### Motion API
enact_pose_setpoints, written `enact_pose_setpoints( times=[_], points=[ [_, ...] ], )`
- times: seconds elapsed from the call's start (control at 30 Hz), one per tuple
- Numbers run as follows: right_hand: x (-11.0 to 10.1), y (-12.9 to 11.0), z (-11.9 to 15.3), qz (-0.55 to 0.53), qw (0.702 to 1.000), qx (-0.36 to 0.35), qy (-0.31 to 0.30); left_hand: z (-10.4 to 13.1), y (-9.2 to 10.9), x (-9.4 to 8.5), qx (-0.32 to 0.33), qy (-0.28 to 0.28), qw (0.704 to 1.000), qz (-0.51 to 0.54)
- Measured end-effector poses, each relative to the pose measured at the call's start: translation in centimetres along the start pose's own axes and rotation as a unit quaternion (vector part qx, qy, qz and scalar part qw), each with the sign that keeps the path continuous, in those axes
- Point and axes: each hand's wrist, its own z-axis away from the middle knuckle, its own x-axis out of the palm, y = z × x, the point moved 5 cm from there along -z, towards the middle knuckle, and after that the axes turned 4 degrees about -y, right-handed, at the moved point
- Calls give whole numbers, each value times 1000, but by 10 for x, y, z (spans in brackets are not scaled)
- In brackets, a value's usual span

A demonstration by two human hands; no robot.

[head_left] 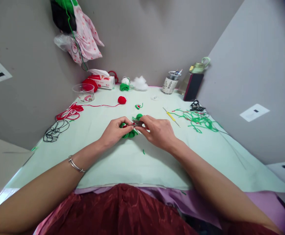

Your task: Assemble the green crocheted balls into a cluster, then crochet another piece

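Near the middle of the table, my left hand (115,131) is closed on a green and red yarn piece (130,134), pinching it between thumb and fingers. My right hand (158,131) is closed around small dark scissors (138,123), whose blades point left and meet the yarn by my left fingertips. Just behind the hands lies a small green yarn ball (139,116). Farther back sits a small green, white and red yarn piece (138,106). The exact contact between blades and yarn is too small to tell.
Left on the table (103,174) are red yarn (70,112), dark cord (55,130) and a clear tub (84,94). Behind are a red ball (122,100) and tissues (103,81). Right are a yellow crochet hook (172,117), green scraps (201,120), a phone (193,87) and a pen holder (170,84).
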Motion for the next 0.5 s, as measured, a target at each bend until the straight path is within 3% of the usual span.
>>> enact_pose_setpoints(
  times=[0.5],
  points=[
    [-3, 7, -2, -125, 991, 57, 1, 0, 3, 1, 13, 10, 1000, 0]
  ],
)
